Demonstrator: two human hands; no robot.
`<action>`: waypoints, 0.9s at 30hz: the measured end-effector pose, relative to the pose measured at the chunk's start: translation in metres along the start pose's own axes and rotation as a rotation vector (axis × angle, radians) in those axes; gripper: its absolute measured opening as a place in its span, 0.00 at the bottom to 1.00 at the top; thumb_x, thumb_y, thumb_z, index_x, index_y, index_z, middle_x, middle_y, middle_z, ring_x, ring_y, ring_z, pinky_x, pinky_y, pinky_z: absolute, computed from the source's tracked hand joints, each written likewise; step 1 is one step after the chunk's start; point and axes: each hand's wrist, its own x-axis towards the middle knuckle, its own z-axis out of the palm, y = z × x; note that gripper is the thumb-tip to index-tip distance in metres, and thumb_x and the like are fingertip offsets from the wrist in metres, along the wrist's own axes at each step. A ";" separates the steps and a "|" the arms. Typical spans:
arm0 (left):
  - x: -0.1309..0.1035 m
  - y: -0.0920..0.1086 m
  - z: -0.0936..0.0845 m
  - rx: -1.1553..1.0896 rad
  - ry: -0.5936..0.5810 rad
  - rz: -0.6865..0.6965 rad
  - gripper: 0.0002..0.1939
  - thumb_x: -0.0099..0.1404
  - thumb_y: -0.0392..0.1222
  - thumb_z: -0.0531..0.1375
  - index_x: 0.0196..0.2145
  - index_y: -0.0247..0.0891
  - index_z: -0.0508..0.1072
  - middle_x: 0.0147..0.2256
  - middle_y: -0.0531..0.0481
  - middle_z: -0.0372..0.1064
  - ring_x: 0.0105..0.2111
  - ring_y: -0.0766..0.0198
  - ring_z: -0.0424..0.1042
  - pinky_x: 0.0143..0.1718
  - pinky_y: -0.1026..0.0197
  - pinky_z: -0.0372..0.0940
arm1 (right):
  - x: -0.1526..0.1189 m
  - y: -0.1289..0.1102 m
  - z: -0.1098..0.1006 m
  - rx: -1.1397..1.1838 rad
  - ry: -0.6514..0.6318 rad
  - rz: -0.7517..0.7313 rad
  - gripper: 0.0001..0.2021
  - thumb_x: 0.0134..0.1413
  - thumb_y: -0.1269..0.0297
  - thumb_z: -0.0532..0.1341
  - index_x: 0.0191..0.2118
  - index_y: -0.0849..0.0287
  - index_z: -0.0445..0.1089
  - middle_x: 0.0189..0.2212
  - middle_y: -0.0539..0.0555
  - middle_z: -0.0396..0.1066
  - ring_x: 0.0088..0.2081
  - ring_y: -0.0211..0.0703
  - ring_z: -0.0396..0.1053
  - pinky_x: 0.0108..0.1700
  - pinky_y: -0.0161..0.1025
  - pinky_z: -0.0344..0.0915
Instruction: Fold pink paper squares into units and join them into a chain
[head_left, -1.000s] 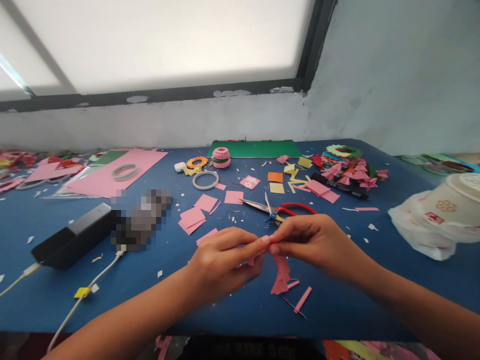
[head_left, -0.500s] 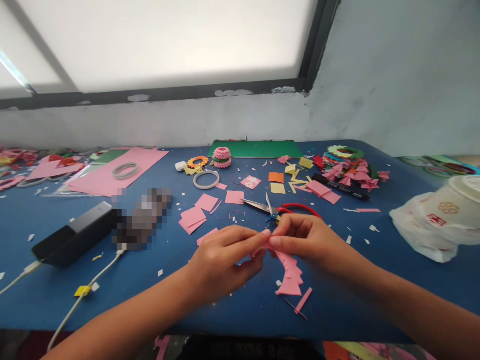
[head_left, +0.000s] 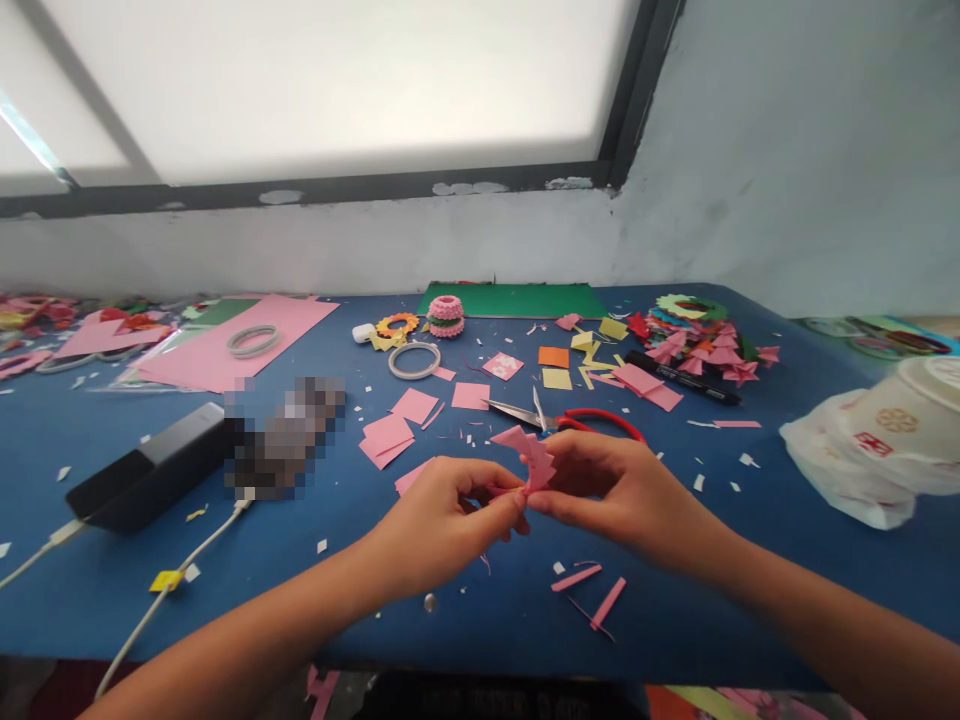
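Observation:
Between my hands is a curved chain of folded pink paper (head_left: 535, 462), its jagged edge pointing up and right. My left hand (head_left: 450, 515) is closed, thumb and fingers pinching the chain's lower end. From the other side my right hand (head_left: 615, 480) pinches the same paper with thumb and forefinger. Just beyond my fingers lie red-handled scissors (head_left: 600, 415), blades apart and pointing left. Pink paper squares (head_left: 386, 438) are spread beyond my left hand. Thin pink strips (head_left: 607, 603) rest on the blue table (head_left: 675, 640) in front of me.
At the right stands a cup in a white plastic bag (head_left: 847, 450). A black marker (head_left: 682, 377) lies by a pile of folded paper pieces (head_left: 697, 335). White tape rings (head_left: 414, 360), a dark box (head_left: 150, 465) with a cable and a green board (head_left: 517, 299) are further out.
The pink folded chain, which hung down below my right hand, now points up between my fingers. My left hand has turned and lowered slightly. Another pink strip is now visible on the table.

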 end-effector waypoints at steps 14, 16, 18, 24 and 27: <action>0.000 -0.001 0.000 -0.137 0.073 -0.058 0.09 0.60 0.41 0.59 0.28 0.33 0.75 0.24 0.48 0.74 0.21 0.69 0.71 0.21 0.70 0.68 | 0.006 0.002 0.001 0.249 0.030 0.156 0.14 0.39 0.65 0.70 0.31 0.59 0.64 0.22 0.45 0.67 0.27 0.33 0.68 0.31 0.31 0.66; -0.001 -0.002 0.001 -0.095 0.082 -0.050 0.10 0.60 0.42 0.58 0.27 0.33 0.75 0.23 0.48 0.73 0.20 0.68 0.71 0.20 0.70 0.68 | 0.006 0.001 0.001 0.212 0.034 0.162 0.15 0.38 0.65 0.70 0.30 0.60 0.64 0.22 0.45 0.68 0.27 0.34 0.68 0.30 0.31 0.65; -0.001 -0.003 0.002 -0.073 0.093 -0.037 0.11 0.61 0.43 0.58 0.27 0.33 0.75 0.22 0.48 0.73 0.20 0.68 0.71 0.20 0.69 0.67 | 0.006 0.001 0.001 0.192 0.025 0.151 0.14 0.38 0.65 0.70 0.29 0.60 0.65 0.23 0.46 0.68 0.27 0.34 0.68 0.31 0.31 0.65; 0.000 -0.003 0.003 -0.042 0.087 -0.085 0.15 0.61 0.46 0.57 0.27 0.32 0.75 0.22 0.48 0.71 0.22 0.68 0.69 0.22 0.68 0.64 | 0.007 0.004 -0.002 0.171 0.002 0.151 0.13 0.41 0.61 0.69 0.29 0.60 0.65 0.25 0.48 0.69 0.29 0.35 0.68 0.33 0.33 0.65; 0.000 -0.003 0.003 -0.010 0.082 -0.122 0.16 0.62 0.47 0.56 0.27 0.32 0.75 0.23 0.49 0.71 0.22 0.68 0.67 0.22 0.69 0.62 | 0.008 0.007 -0.002 0.177 -0.008 0.156 0.13 0.41 0.61 0.69 0.29 0.60 0.65 0.24 0.47 0.68 0.29 0.35 0.68 0.33 0.34 0.64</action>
